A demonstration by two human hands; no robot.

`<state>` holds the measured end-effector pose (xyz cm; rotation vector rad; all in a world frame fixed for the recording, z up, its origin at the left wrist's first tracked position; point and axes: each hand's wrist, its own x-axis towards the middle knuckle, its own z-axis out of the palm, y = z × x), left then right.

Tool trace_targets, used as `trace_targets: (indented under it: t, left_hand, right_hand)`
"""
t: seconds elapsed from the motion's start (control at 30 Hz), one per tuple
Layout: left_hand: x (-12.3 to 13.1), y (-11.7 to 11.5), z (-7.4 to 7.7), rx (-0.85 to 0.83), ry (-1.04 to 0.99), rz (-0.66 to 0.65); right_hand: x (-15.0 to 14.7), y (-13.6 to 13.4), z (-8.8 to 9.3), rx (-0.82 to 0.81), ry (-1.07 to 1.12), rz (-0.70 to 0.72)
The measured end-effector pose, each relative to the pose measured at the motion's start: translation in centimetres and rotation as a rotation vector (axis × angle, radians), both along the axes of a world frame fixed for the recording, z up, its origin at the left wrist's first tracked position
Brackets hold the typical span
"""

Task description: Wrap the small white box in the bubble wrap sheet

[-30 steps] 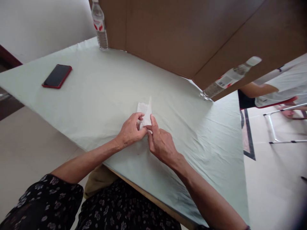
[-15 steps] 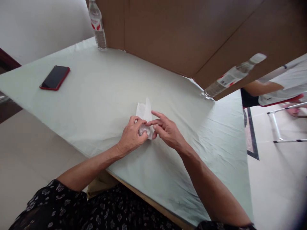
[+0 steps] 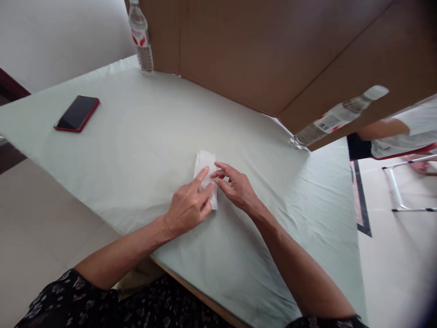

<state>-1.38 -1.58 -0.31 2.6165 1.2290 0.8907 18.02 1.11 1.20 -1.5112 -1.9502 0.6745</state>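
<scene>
A narrow white folded piece of tissue (image 3: pixel 205 160) lies flat on the pale green tablecloth (image 3: pixel 150 136) in front of me. My left hand (image 3: pixel 187 204) rests over its lower left part, with the index finger and thumb spread across the paper. My right hand (image 3: pixel 239 187) is at the tissue's right edge, fingers apart and slightly curled, with the fingertips touching or just over the paper. Neither hand grips anything that I can see. Part of the tissue is hidden beneath the left hand.
A phone in a red case (image 3: pixel 77 113) lies at the left. A tall brown cardboard panel (image 3: pixel 232 54) stands at the back, with one water bottle (image 3: pixel 141 41) at its left and another bottle (image 3: pixel 336 119) at its right. Beyond the right edge, a person's arm (image 3: pixel 384 128) shows beside a metal frame (image 3: pixel 396 187).
The tissue's raised upper flap now lies folded down flat. My left hand has uncurled from the clear, crinkled thing it held, which is now out of sight. My right hand has barely moved.
</scene>
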Motion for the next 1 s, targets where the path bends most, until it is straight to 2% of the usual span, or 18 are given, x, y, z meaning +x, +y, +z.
trace_targets:
  t: [0.1, 0.17, 0.3, 0.43, 0.57, 0.73, 0.9, 1.0]
  left_hand:
    - [-0.2, 0.2, 0.1, 0.023, 0.047, -0.048]
    - [-0.2, 0.2, 0.2, 0.011, 0.049, -0.058]
    - [-0.1, -0.1, 0.3, 0.005, 0.053, -0.041]
    - [0.0, -0.2, 0.6, 0.025, 0.057, -0.031]
    - [-0.1, -0.1, 1.0, 0.03, 0.07, -0.06]
    - [-0.2, 0.0, 0.8, -0.003, 0.047, -0.088]
    - [-0.1, 0.1, 0.6, -0.035, 0.013, -0.09]
    - [-0.1, 0.1, 0.4, -0.039, -0.012, -0.082]
  right_hand:
    - [0.0, -0.1, 0.1, -0.001, 0.001, -0.04]
    - [0.4, 0.2, 0.1, -0.018, 0.034, -0.116]
    - [1.6, 2.0, -0.2, -0.162, 0.113, -0.25]
    - [1.4, 4.2, -0.4, -0.355, 0.209, -0.25]
    - [0.3, 5.8, -0.4, -0.446, 0.236, -0.223]
    - [-0.2, 6.3, 0.1, -0.37, 0.022, -0.172]
    - [-0.6, 5.1, 1.2, -0.321, -0.145, -0.213]
    - [-1.2, 4.9, 1.1, -0.329, -0.181, -0.235]
